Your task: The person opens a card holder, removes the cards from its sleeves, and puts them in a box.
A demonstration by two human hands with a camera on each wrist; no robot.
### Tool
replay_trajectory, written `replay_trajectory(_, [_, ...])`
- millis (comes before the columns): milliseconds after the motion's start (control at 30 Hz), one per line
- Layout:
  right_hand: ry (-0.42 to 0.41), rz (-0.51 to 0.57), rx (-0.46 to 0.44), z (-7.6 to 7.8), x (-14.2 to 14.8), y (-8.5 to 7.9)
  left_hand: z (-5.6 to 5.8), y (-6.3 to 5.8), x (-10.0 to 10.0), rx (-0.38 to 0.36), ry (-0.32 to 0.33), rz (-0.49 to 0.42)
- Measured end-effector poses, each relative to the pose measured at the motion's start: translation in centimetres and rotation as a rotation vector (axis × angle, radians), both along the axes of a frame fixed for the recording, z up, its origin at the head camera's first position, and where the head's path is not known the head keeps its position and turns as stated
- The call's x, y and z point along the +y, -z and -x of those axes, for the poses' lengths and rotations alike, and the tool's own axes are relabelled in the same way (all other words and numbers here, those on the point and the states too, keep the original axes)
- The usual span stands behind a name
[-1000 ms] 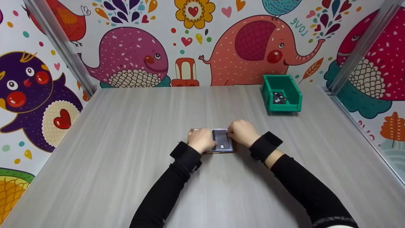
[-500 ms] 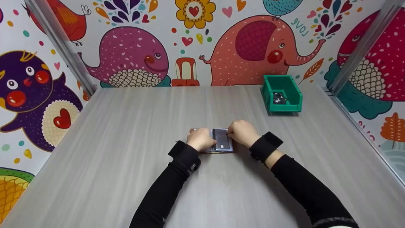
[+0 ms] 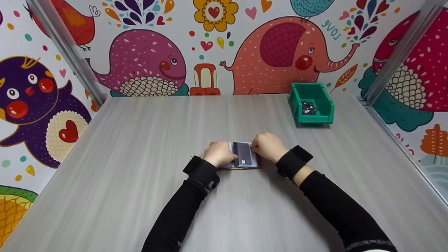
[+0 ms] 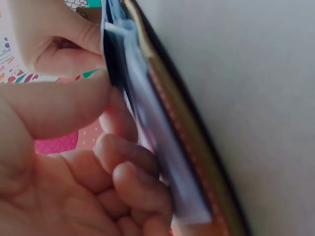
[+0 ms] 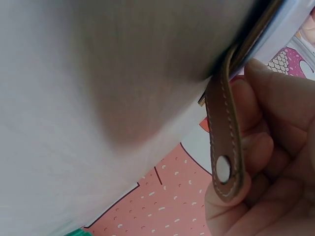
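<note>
An opened brown leather card holder [image 4: 189, 142] with clear sleeves lies on the table in the middle of the head view. A dark grey card [image 3: 243, 154] shows on its right side, under or in a clear sleeve. My left hand [image 3: 218, 154] pinches the card's left edge between thumb and forefinger, the other fingers curled below. My right hand [image 3: 268, 147] pinches the right edge of the holder's sleeves. In the right wrist view, a leather strap [image 5: 225, 132] with a metal snap hangs by my right fingers. The holder's left part is mostly covered by my left hand.
At the back right of the pale wood-grain table [image 3: 147, 140] stands a green bin [image 3: 315, 119] with small dark pieces [image 3: 308, 109] inside. Panels with cartoon animals [image 3: 276, 63] border the table at the back and sides.
My left hand has moved slightly to the left, and the dark card has shifted a little left with it. My right hand has stayed in place at the right edge.
</note>
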State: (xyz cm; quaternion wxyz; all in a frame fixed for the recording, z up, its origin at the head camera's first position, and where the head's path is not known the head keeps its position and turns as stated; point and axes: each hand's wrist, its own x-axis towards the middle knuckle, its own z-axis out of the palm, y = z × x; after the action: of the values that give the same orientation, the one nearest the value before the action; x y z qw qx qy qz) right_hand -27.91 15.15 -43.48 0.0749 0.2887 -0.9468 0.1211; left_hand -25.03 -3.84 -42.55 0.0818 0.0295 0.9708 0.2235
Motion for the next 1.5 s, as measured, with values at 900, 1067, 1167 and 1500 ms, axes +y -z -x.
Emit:
replay_trajectory(900, [-0.026,0.007,0.03,-0.1,0.0,0.1,0.3,-0.4,-3.4,-0.083,0.038,-0.327])
replay_trajectory(1067, [-0.038,0.025,0.067,-0.1,0.2,0.2,0.2,-0.7,-3.7,-0.088,0.023,-0.35])
replay_trajectory(1167, [-0.04,0.024,0.069,0.0,0.2,0.3,0.2,-0.9,-3.9,-0.085,0.018,-0.348])
replay_trajectory(1500, [-0.032,0.017,0.046,-0.1,0.2,0.2,0.0,-1.9,-4.7,-0.018,0.043,-0.32])
